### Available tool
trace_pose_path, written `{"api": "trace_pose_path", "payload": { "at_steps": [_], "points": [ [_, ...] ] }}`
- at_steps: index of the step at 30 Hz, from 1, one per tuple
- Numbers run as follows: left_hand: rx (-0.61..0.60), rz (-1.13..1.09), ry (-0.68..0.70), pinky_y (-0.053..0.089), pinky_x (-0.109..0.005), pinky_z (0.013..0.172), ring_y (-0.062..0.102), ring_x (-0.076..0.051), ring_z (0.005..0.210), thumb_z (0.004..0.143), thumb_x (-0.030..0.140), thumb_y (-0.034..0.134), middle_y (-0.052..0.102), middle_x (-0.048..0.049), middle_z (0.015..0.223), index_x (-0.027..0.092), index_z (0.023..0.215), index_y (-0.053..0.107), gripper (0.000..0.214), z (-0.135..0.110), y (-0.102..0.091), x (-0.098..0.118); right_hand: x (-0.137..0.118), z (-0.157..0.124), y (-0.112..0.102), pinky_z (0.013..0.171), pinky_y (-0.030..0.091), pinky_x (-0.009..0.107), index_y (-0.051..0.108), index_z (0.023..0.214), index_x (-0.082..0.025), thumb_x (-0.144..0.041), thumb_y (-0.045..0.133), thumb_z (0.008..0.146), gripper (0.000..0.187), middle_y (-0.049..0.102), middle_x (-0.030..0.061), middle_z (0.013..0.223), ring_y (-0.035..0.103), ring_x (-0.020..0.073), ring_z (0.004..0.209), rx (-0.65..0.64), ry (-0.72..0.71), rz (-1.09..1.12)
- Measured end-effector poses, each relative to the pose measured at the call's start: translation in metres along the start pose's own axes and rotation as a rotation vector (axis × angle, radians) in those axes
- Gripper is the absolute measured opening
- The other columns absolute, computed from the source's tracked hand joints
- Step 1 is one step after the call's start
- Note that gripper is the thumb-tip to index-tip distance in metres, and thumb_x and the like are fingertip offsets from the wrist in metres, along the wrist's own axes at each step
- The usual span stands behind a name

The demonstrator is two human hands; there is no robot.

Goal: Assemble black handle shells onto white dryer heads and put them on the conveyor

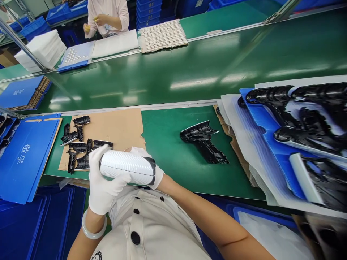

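Gripping the white ribbed housing, I see my left hand with fingers curled over one end. My right hand clasps the black-rimmed end, over the bench edge. Small black shells lie on cardboard just beyond, with a larger black shell to the right.

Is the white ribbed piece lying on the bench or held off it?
Held off it: the white ribbed piece lies level, gripped by the gloved left hand and right hand near the person's chest.
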State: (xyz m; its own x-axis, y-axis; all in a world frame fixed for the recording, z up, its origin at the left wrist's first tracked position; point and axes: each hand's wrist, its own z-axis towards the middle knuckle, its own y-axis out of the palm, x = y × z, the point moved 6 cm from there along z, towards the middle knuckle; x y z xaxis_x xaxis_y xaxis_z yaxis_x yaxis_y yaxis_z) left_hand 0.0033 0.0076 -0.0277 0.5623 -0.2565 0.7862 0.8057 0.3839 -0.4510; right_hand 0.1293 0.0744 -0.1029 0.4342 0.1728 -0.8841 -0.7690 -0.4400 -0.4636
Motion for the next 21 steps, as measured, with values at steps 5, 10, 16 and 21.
{"api": "trace_pose_path", "payload": {
  "at_steps": [5,10,16,21],
  "points": [
    [-0.048,-0.020,0.007,0.047,-0.047,0.099,0.059,-0.031,0.114,0.060,0.059,0.085,0.059,-0.0110,0.122,0.024,0.132,0.053,0.086,-0.001,0.003,0.000,-0.002,0.003,-0.012,0.082,0.049,0.029,0.058,0.082,-0.021,-0.014,0.048,0.081,0.012,0.064,0.0040,0.083,0.062,0.0188,0.085,0.150,-0.135,-0.103],
    [-0.063,-0.016,-0.010,0.046,-0.048,0.101,0.059,-0.032,0.116,0.058,0.060,0.086,0.058,-0.0107,0.123,0.025,0.132,0.052,0.089,-0.002,0.005,0.000,-0.003,-0.003,-0.019,0.086,0.052,0.030,0.062,0.092,-0.023,-0.008,0.045,0.083,0.024,0.068,0.0047,0.097,0.065,0.0188,0.099,0.320,-0.313,-0.317],
    [-0.060,0.045,-0.180,0.043,-0.051,0.106,0.054,-0.037,0.126,0.053,0.061,0.087,0.053,-0.0135,0.135,0.024,0.137,0.047,0.100,-0.004,0.007,-0.003,-0.004,-0.008,-0.030,0.103,0.046,0.037,0.065,0.098,-0.022,-0.012,0.045,0.095,0.023,0.070,0.0056,0.113,0.060,0.0196,0.118,0.583,-0.384,-0.602],
    [-0.049,0.003,-0.220,0.043,-0.047,0.107,0.054,-0.032,0.126,0.080,0.052,0.069,0.055,-0.0110,0.134,0.025,0.132,0.053,0.061,-0.004,0.007,-0.009,-0.015,-0.011,-0.032,0.098,0.047,0.035,0.066,0.092,-0.023,-0.012,0.043,0.097,0.026,0.072,0.0018,0.106,0.062,0.0193,0.113,0.696,-0.499,-0.756]
  ]
}}
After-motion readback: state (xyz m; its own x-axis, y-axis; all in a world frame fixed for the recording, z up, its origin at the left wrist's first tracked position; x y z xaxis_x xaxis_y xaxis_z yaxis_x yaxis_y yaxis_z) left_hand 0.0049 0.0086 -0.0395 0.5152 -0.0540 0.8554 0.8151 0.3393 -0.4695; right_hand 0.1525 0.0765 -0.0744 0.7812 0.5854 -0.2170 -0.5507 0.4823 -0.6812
